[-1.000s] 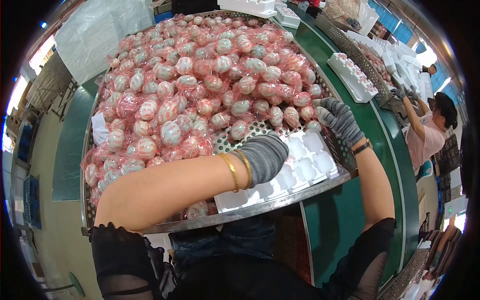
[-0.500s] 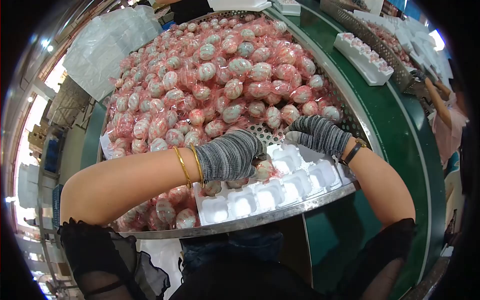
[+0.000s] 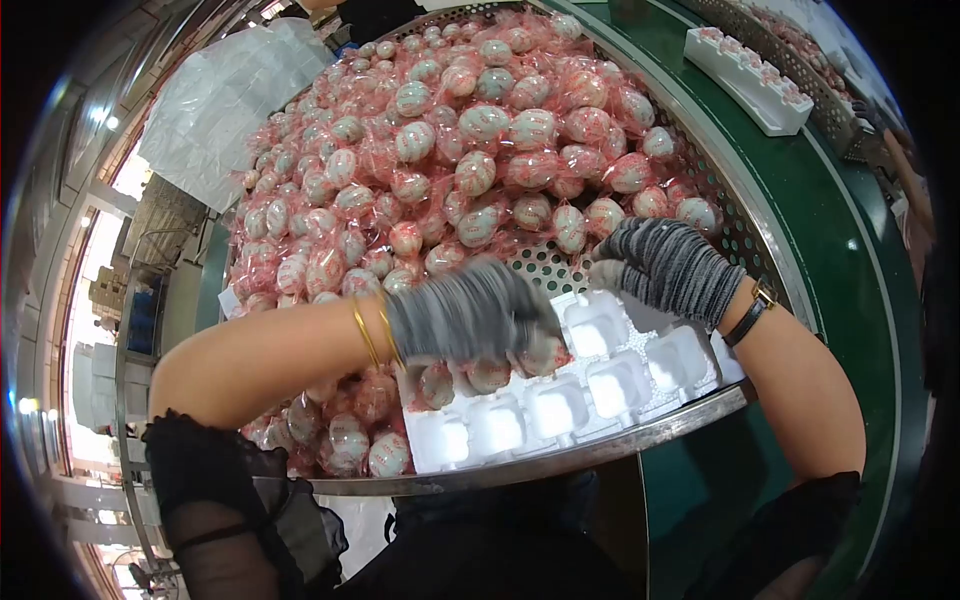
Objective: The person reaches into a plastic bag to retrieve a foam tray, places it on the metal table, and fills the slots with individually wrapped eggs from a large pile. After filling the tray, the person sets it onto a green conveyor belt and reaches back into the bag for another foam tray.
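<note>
An egg might have slipped and cracked, because the left hand (image 3: pixel 470 320) was a blur over three wrapped eggs (image 3: pixel 487 376) at once. I could not tell if its fingers were shut on any. The right hand (image 3: pixel 668 270) bent over the far edge of the white tray (image 3: pixel 618 385); its grip was hidden too. The eggs looked pale in shiny pink wrap, sitting in the tray's cups beside the big pile (image 3: pixel 480 130).

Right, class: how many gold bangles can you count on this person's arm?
2. One bangle sits farther up the left forearm; the other lies beside it, nearer the grey glove. None seems hidden.
</note>
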Motion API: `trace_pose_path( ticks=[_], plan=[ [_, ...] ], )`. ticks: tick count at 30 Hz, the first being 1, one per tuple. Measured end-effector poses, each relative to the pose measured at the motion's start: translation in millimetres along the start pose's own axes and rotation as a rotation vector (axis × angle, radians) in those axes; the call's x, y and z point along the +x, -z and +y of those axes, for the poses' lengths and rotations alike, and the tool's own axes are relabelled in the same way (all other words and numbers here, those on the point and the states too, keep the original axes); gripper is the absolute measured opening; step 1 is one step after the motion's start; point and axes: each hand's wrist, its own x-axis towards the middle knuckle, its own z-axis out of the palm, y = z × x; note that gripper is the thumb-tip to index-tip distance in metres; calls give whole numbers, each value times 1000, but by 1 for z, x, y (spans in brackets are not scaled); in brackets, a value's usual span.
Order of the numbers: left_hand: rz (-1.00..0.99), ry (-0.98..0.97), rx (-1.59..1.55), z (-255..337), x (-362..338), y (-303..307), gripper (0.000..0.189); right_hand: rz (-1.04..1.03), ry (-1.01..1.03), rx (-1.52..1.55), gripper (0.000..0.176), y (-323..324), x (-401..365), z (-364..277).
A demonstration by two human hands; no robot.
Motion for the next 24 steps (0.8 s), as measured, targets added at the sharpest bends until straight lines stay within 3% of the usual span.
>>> trace_pose_path(
  ticks=[2, 3, 5, 7, 11, 14, 18, 19, 24],
  plan=[
    [295, 270, -112, -8, -10, 28, 21, 87, -1, -43, 36, -1, -3, 6],
    [320, 343, -133, -84, -9, 39, 30, 72, -64, -77, 36, -4, -1, 10],
    [315, 408, 252, -136, -12, 38, 42, 30, -34, -104, 36, 0, 0, 10],
    [213, 372, 1060, -81, -21, 21, 48, -18, -5, -137, 37, 3, 1, 10],
    [377, 463, 1048, -108, -4, 7, 47, -78, -69, -147, 37, 4, 2, 10],
    [355, 353, 1149, -116, -1, 14, 46, -57, -14, -125, 38, -1, 2, 18],
    [320, 531, 544, -97, -18, 43, 35, -107, -74, -181, 41, 6, -2, 14],
    [386, 412, 481, -111, -31, 45, 34, -117, -63, -174, 42, 6, -2, 15],
    [334, 441, 822, -87, -22, 15, 43, -193, -114, -238, 47, 7, 4, 13]
  ],
)
